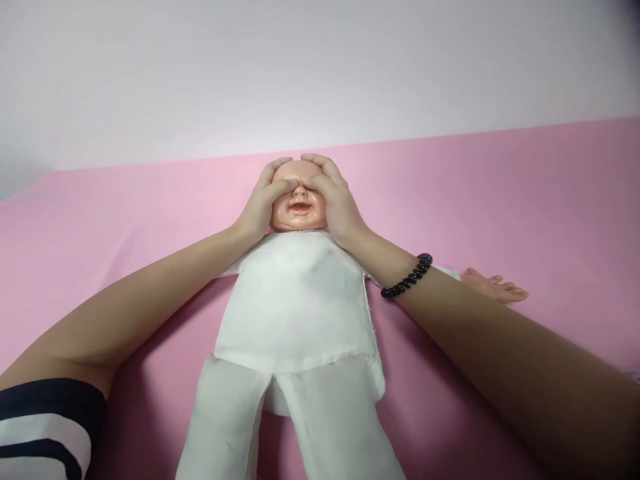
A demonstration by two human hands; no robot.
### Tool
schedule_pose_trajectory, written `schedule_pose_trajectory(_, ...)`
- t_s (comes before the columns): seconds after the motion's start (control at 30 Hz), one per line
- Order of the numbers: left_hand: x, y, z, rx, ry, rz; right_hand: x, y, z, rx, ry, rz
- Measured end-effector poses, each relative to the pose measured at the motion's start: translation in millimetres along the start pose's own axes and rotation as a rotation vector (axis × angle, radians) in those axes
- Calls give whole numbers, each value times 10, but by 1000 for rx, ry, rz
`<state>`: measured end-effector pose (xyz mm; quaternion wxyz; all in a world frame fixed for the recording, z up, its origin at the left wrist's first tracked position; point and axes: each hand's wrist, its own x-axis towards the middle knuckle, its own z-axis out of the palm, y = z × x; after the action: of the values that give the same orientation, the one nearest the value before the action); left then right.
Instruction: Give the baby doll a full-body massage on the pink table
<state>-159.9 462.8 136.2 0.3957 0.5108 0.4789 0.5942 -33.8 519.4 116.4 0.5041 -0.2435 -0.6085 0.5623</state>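
Note:
A baby doll (300, 300) with a white cloth body lies on its back, its head away from me and its legs running out at the bottom edge. My left hand (264, 200) cups one side of the doll's hard plastic head (300, 217), and my right hand (337, 200) cups the other. Both thumbs lie across the doll's eyes and hide them, their tips almost meeting above the nose. My fingers curve round the sides and top of the head. One plastic doll hand (495, 287) shows beyond my right forearm, palm side unclear.
The doll rests on a pink surface (475, 200). Behind its far edge rises a pale wall (300, 73). A black coiled band (407, 277) circles my right wrist. A dark and white striped sleeve (45, 427) covers my left upper arm.

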Motion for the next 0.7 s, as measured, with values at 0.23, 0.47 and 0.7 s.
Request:
schedule_pose_trajectory(0.23, 32, -29, -22, 14, 9, 20, 28, 21, -5, 6, 1, -15)
schedule_pose_trajectory(0.47, 26, -23, -16, -6, 17, 2, 31, 35, -16, -1, -19, -19)
schedule_pose_trajectory(0.7, 20, -35, -22, -4, -3, 20, 20, 36, -16, -2, -12, -12)
